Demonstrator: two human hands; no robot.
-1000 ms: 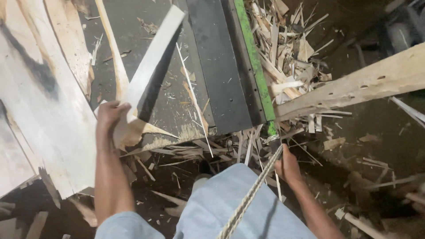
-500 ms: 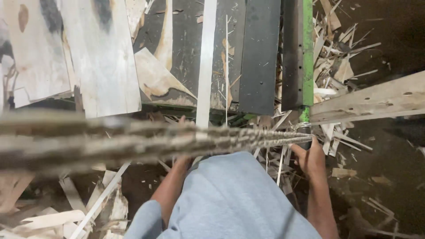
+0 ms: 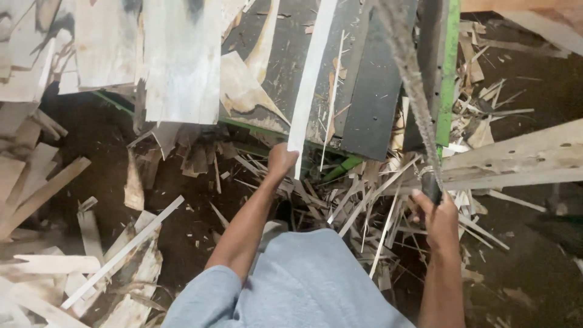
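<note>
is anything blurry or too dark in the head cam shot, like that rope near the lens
Head view: the rope close to the lens is soft and out of focus; the left hand on the pale strip and the right hand read fairly sharp; the floor at right sinks into dark shadow.

L fingers (image 3: 280, 159) grip near end of strip (image 3: 310, 79), which runs away over the table (image 3: 364, 91). Veneer sheets (image 3: 176, 54) lie left of them, on table's left part. R fingers (image 3: 438, 209) wrap rope (image 3: 413, 79), rising ahead. Plank (image 3: 522, 155) lies right of R fingers. Scrap pile (image 3: 364, 194) on floor btwn both hands; loose slats (image 3: 121, 252) far left.
</note>
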